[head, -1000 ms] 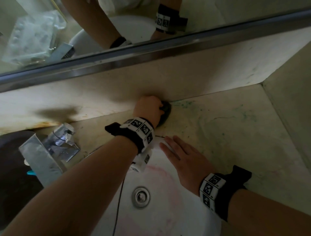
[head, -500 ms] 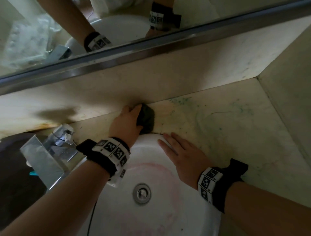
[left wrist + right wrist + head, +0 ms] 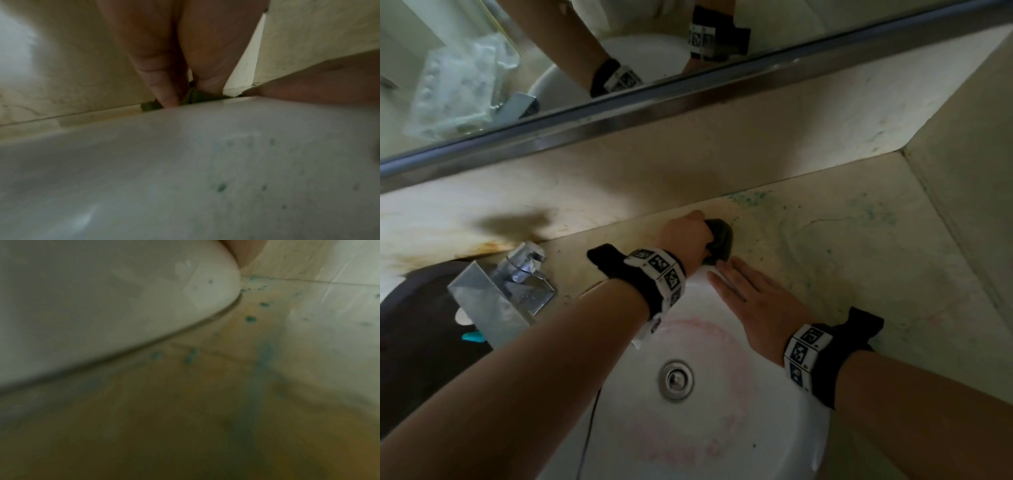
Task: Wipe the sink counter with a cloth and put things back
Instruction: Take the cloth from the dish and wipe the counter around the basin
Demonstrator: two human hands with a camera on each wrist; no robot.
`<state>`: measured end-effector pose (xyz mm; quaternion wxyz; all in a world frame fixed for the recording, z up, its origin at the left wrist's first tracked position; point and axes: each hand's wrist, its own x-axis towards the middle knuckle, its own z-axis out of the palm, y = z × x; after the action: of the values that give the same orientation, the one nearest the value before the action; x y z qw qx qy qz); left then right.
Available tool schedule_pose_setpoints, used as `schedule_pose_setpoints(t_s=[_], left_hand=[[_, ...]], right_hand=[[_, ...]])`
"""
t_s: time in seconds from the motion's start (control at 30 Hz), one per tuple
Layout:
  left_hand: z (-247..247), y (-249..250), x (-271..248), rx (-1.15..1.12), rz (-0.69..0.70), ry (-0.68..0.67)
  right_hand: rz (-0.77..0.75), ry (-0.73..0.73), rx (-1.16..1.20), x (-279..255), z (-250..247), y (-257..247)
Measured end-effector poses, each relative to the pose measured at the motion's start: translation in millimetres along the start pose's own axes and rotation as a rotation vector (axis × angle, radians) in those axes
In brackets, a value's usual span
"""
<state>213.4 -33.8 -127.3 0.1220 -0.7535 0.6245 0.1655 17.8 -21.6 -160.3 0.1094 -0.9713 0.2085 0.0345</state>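
A small dark green cloth lies bunched on the beige stone counter, just behind the white sink's rim. My left hand grips the cloth and presses it on the counter; in the left wrist view its fingers curl down onto the cloth. My right hand lies flat with straight fingers on the sink's right rim, its fingertips touching the cloth's near edge. Blue-green specks dot the counter to the right of the cloth.
A chrome faucet stands left of the basin, with a dark round mat or dish beyond it. A steel-framed mirror runs above the backsplash. A side wall closes the counter on the right.
My left hand has moved the cloth away from the basin rim toward the back wall and slightly right. The right hand has stayed flat on the sink's rim.
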Motion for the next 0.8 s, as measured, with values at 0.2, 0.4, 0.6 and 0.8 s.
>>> schedule_pose_setpoints(t_s=[0.2, 0.4, 0.6, 0.8], left_hand=[[3.8, -24.7, -7.0, -0.150, -0.237, 0.025], [2.7, -18.0, -9.5, -0.174, -0.234, 0.056], [-3.6, 46.9, 1.5, -0.210, -0.053, 0.064], [4.0, 7.1, -34.0, -0.449, -0.219, 0.308]], right_hand=[[0.029, -0.001, -0.031, -17.2, -1.2, 2.7], [0.085, 0.026, -0.004, -17.3, 4.6, 0.7], [0.114, 0.009, 0.007, -15.0, 1.2, -1.8], [0.136, -0.039, 0.086, -16.4, -20.3, 1.7]])
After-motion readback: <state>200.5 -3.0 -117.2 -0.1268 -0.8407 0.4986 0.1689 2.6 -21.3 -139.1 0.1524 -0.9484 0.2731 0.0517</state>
